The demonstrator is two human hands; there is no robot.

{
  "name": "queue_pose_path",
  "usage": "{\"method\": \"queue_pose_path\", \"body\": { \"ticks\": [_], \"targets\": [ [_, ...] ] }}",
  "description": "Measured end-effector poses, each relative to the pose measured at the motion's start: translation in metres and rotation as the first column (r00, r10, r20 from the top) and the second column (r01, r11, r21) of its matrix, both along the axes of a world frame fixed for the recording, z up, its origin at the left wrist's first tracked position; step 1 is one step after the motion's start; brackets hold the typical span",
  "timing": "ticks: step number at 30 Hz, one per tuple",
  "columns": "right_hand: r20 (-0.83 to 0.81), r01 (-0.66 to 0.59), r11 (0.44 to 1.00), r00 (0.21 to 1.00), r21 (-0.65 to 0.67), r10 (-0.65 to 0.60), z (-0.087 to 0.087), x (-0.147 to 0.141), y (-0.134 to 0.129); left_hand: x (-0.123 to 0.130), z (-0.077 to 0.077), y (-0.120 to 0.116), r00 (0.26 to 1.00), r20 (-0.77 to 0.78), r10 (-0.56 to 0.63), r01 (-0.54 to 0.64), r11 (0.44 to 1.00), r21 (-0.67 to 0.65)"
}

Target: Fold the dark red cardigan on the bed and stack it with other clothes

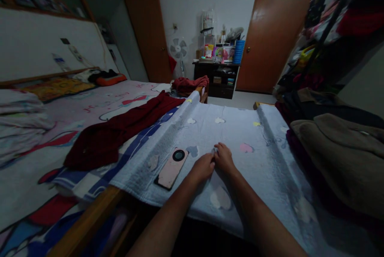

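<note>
The fingers of the left hand (204, 166) and those of the right hand (223, 158) are bent and meet at their tips, low over the light blue cloth (228, 133); whether they pinch a small pale bit between them or a fold of that cloth, I cannot tell. The cloth spreads under and all around both hands, printed with hearts and clouds; a pink heart (246, 148) lies toward three o'clock.

Toward nine o'clock, just beside the left forearm, a pink phone (171, 173) lies back up, its round dark camera ring at the far end. Farther out that way is a dark red garment (99, 141), laid across the bed (75, 113). Toward three o'clock, brown and dark jackets (333, 141) are heaped at the cloth's edge. At eleven sits a crumpled reddish cloth (187, 84).

No brand is readable on the phone; red lettering on the bed's sheet is too blurred to read whole, and so are the packets on the cabinet.

The light blue cloth drapes over a wooden frame (90, 219), ridged along both sides. At twelve stands a dark cabinet (216, 75) with a blue basket (239, 52) on top, a fan (179, 49) toward eleven and a brown door (274, 29) toward one, in a dim room.
</note>
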State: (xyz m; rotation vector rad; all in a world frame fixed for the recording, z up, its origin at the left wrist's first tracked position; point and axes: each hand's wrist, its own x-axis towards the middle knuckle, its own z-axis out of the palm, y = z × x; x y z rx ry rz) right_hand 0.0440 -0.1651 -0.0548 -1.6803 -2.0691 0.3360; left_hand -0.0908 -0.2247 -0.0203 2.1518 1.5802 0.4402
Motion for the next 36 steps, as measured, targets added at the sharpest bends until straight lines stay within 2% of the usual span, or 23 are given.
{"method": "queue_pose_path", "body": {
  "ticks": [4,8,11,13,15,18,19,21,24,31,34,36],
  "targets": [
    [-0.099,-0.107,0.993,0.989,0.052,0.111,0.016,-0.043,0.004,-0.043,0.035,-0.003,0.981,0.060,0.186,-0.191,0.977,0.097],
    [-0.137,-0.255,0.959,0.953,0.121,0.271,0.044,-0.086,0.010,-0.098,0.086,0.004,0.926,-0.054,0.374,-0.353,0.908,0.225],
    [-0.119,-0.366,0.915,0.914,0.169,0.388,0.066,-0.125,0.008,-0.146,0.122,0.016,0.806,-0.216,0.552,-0.488,0.824,0.287],
    [-0.082,-0.448,0.873,0.879,0.193,0.469,0.080,-0.151,0.001,-0.178,0.135,0.021,0.683,-0.332,0.651,-0.603,0.759,0.246],
    [-0.041,-0.513,0.834,0.847,0.205,0.531,0.091,-0.172,-0.007,-0.205,0.137,0.023,0.570,-0.409,0.712,-0.709,0.678,0.193],
    [0.008,-0.564,0.803,0.819,0.192,0.574,0.099,-0.193,-0.019,-0.235,0.124,0.022,0.438,-0.436,0.787,-0.842,0.528,0.108],
    [0.020,-0.571,0.801,0.816,0.179,0.578,0.099,-0.197,-0.022,-0.243,0.119,0.022,0.413,-0.431,0.803,-0.868,0.490,0.081],
    [0.039,-0.578,0.801,0.814,0.158,0.580,0.097,-0.202,-0.026,-0.254,0.109,0.023,0.396,-0.419,0.817,-0.890,0.453,0.041],
    [0.043,-0.567,0.809,0.822,0.152,0.568,0.092,-0.206,-0.030,-0.269,0.100,0.024,0.398,-0.403,0.824,-0.890,0.454,0.049],
    [0.007,-0.562,0.809,0.822,0.174,0.570,0.083,-0.206,-0.032,-0.293,0.089,0.018,0.426,-0.343,0.837,-0.846,0.503,0.176],
    [-0.035,-0.583,0.782,0.797,0.221,0.604,0.078,-0.206,-0.029,-0.295,0.092,0.017,0.431,-0.306,0.849,-0.836,0.503,0.218],
    [-0.066,-0.603,0.751,0.767,0.270,0.639,0.074,-0.207,-0.026,-0.291,0.102,0.020,0.442,-0.241,0.864,-0.821,0.498,0.279]
  ]
}}
